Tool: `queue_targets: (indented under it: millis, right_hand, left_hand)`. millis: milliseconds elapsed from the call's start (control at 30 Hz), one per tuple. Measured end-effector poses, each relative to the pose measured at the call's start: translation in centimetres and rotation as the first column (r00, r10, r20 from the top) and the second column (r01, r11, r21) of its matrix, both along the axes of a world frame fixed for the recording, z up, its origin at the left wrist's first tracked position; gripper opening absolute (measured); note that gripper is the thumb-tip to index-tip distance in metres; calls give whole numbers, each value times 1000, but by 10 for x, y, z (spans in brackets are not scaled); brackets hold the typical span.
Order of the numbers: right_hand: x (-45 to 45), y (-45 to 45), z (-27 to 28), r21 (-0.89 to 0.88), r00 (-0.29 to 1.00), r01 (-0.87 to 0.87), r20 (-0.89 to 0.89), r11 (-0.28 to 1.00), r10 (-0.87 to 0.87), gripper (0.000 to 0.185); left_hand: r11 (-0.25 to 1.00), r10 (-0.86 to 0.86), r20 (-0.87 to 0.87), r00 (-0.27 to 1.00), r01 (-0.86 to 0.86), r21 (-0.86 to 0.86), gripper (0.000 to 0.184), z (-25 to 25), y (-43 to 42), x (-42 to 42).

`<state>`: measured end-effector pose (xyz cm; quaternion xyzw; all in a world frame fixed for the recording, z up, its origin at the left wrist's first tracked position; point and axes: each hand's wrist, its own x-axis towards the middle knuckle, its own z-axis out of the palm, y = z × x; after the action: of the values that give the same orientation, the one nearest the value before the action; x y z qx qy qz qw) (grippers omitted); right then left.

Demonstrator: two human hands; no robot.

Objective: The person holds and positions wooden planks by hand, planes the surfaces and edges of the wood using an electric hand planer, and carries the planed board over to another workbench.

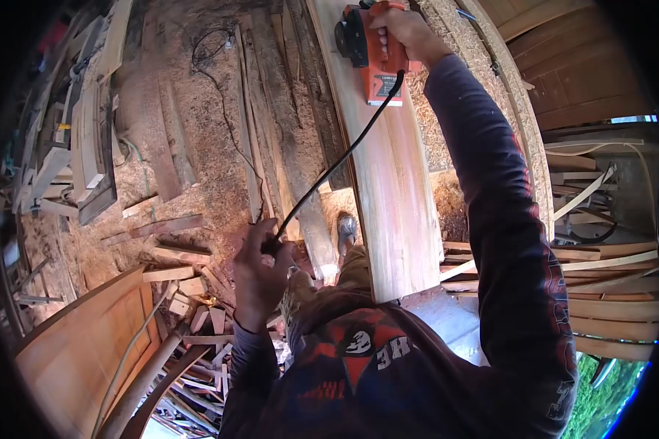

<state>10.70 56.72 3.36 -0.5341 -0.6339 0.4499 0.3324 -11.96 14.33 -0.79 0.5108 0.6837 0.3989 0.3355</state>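
An orange-red electric hand planer [383, 55] rests on the upper part of a long, pale wooden board [395, 212]. My right hand [410, 35] is wrapped around its handle, with my arm stretched far forward. From the back of the planer a black power cord [337, 162] runs down across the board's left edge to my left hand [258, 276]. That hand is raised left of the board, its fingers curled around the cord. The board's near end lies close to my waist. The planer's sole is hidden against the wood.
Shavings cover the ground [190, 139], where rough planks [271, 124] lie left of the board. A thin dark cable [223, 95] trails among them. Offcuts [190, 287] and a curved wooden panel [88, 329] sit at lower left. Stacked strips [608, 256] stand on the right.
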Motion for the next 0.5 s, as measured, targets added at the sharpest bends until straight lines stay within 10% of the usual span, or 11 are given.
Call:
queue_targets:
  millis: [67, 200, 500]
  right_hand:
    - [6, -66, 17, -200, 998, 33, -53, 979, -44, 16]
    - [21, -236, 37, -58, 965, 30, 262, 998, -14, 17]
    - [18, -489, 71, -332, 937, 329, 233, 884, -261, 38]
  left_hand:
    - [989, 121, -137, 983, -108, 101, 40, -1, -10, -25]
    - [987, 99, -198, 975, -71, 141, 37, -27, -23, -74]
    - [859, -512, 171, 842, 498, 120, 36, -50, -69, -81]
